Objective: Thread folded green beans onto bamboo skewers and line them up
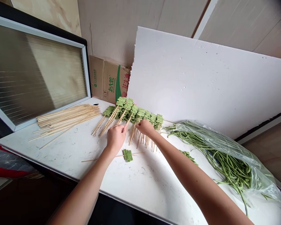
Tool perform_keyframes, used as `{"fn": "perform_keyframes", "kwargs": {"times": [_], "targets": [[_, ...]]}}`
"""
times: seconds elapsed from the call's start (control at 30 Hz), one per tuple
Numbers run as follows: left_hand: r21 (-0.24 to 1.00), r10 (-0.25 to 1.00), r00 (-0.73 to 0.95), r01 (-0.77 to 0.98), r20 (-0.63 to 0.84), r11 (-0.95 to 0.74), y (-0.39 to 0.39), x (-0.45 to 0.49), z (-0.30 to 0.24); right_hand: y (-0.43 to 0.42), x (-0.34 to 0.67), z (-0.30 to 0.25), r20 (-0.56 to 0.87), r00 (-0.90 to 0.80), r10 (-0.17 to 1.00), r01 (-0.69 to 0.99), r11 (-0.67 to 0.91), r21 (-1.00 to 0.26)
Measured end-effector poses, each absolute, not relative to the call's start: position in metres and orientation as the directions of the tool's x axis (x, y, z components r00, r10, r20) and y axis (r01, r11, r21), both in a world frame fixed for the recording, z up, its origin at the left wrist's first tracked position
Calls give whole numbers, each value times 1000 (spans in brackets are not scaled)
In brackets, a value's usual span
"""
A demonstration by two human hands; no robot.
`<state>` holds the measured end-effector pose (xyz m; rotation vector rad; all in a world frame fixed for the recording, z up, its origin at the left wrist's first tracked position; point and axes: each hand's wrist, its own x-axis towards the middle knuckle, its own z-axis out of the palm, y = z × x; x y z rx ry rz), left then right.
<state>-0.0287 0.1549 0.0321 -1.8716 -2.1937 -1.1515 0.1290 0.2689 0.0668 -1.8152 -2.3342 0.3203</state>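
Observation:
A stack of skewered green bean pieces (137, 112) lies at the back of the table, its bare bamboo sticks pointing toward me. My left hand (116, 137) is closed at the stick ends on the stack's left part, with a skewer stick between thumb and finger. Farther right, my right hand (145, 127) is closed, its fingertips pinching a stick at the stack's front edge. In front of both hands lies a single bean skewer (127, 155), short green pieces threaded side by side on one stick.
Bare bamboo skewers (69, 117) are heaped on the left beside a glass-panelled frame (85, 72). Long green beans (231, 164) spill from a clear plastic bag (262, 179) on the right. A cardboard box (107, 79) and a white foam board (201, 84) stand behind the stack.

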Motion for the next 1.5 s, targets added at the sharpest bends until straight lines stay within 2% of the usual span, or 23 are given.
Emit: {"fn": "perform_keyframes", "kwargs": {"times": [0.13, 0.3, 0.37, 0.5, 0.57, 0.77, 0.97, 1.17, 1.5], "targets": [[508, 861, -294, 860, 415, 49, 155, -28, 33, 266, 129, 66, -25, -223, 975, 955, 213, -207], [528, 877, -340, 841, 340, 122, 153, -25, 37, 266, 130, 68, 89, -217, 972, 962, 228, -151], [531, 883, -345, 837, 318, 135, 153, -25, 38, 268, 129, 71, 119, -235, 965, 943, 256, -213], [556, 889, -338, 823, 309, 119, 154, -25, 37, 271, 119, 76, 96, -330, 939, 839, 339, -426], [563, 888, -333, 820, 318, 106, 155, -25, 35, 272, 111, 76, 88, -344, 935, 812, 343, -472], [570, 878, -325, 818, 351, 75, 157, -24, 33, 274, 91, 70, 75, -318, 945, 810, 312, -497], [578, 900, -301, 813, 315, 70, 156, -25, 37, 282, 89, 65, 48, -288, 956, 797, 268, -541], [563, 897, -294, 824, 331, 62, 154, -24, 40, 283, 88, 65, 134, -281, 950, 744, 304, -595], [415, 935, -222, 905, 277, 92, 150, -20, 44, 277, 130, 85, 277, -252, 927, 593, 374, -713]]}}
